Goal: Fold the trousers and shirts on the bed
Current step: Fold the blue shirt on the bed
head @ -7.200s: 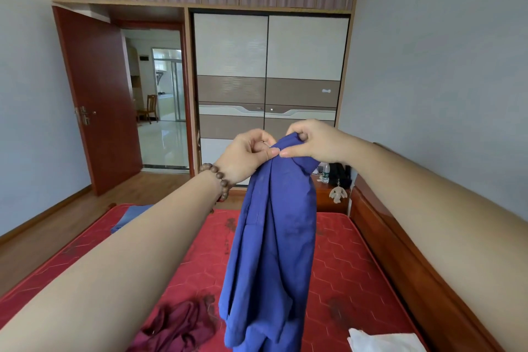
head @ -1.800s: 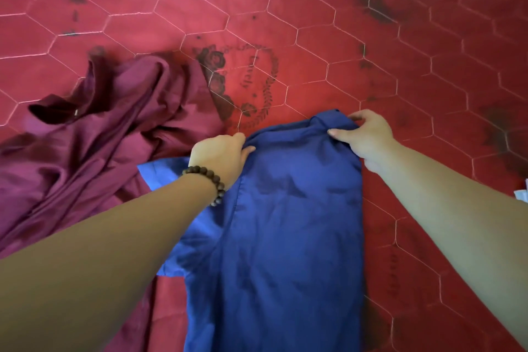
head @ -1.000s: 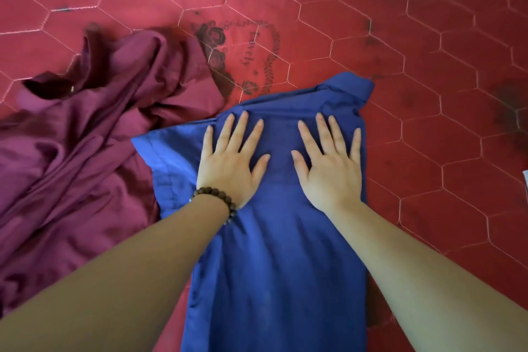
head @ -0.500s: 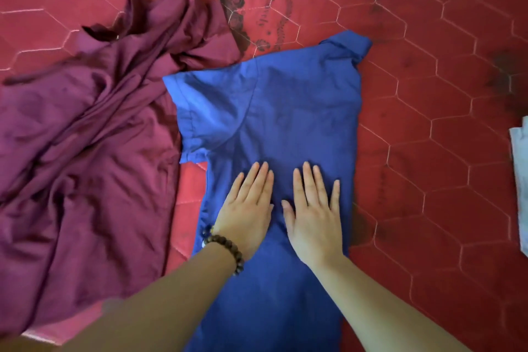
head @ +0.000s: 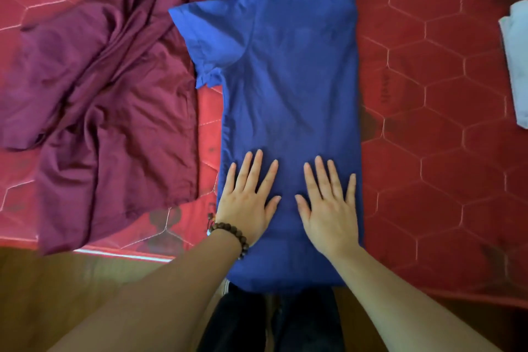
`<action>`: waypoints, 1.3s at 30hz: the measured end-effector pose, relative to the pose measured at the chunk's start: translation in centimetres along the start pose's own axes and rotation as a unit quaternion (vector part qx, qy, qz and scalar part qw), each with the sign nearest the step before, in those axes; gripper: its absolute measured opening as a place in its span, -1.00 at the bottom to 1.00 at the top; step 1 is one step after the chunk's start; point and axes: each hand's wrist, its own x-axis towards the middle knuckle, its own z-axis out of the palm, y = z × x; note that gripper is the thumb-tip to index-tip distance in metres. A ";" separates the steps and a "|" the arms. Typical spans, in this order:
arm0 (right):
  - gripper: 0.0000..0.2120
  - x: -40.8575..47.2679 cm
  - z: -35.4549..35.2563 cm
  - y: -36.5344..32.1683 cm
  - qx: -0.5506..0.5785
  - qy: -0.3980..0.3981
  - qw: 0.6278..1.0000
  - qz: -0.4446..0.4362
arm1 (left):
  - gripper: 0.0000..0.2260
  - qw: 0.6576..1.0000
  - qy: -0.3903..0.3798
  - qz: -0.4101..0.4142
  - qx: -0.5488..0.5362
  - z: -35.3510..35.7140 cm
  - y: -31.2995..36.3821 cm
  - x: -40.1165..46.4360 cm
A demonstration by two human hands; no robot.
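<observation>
A blue short-sleeved shirt [head: 288,88] lies flat on the red bed [head: 445,168], folded in half lengthwise, its sleeve sticking out to the left and its hem hanging over the near edge. My left hand [head: 248,200], with a bead bracelet at the wrist, presses flat on the shirt's lower part, fingers straight and spread. Beside it, my right hand [head: 328,203] presses the same way. A crumpled maroon garment [head: 103,88] lies to the left of the blue shirt.
A white folded cloth [head: 517,66] lies at the right edge of the view. The bed's near edge [head: 120,253] runs along the bottom left, with wooden floor [head: 57,294] below it. My dark trousers [head: 271,323] show under the shirt's hem.
Both flat hands have slid down the blue shirt from the collar area toward the hem, smoothing it. The view has tilted down to the bed's edge.
</observation>
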 end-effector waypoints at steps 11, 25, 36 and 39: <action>-0.39 -7.3 0.6 -2.1 0.008 -0.010 1.000 -0.014 | -0.44 0.998 0.007 0.050 -0.026 1.5 0.8 -7.0; -0.43 -0.3 -4.0 -2.0 0.050 -0.060 0.997 -0.015 | -0.44 0.995 0.012 -0.100 -0.027 -3.8 -3.0 -1.9; -0.46 18.1 -10.5 -2.0 0.034 -0.045 0.988 -0.141 | -0.39 0.950 0.084 -0.276 -0.118 -9.5 -7.0 11.0; -0.46 24.3 -11.3 -3.2 0.030 -0.051 0.983 -0.174 | -0.38 0.918 0.132 -0.327 -0.180 -9.8 -8.7 14.8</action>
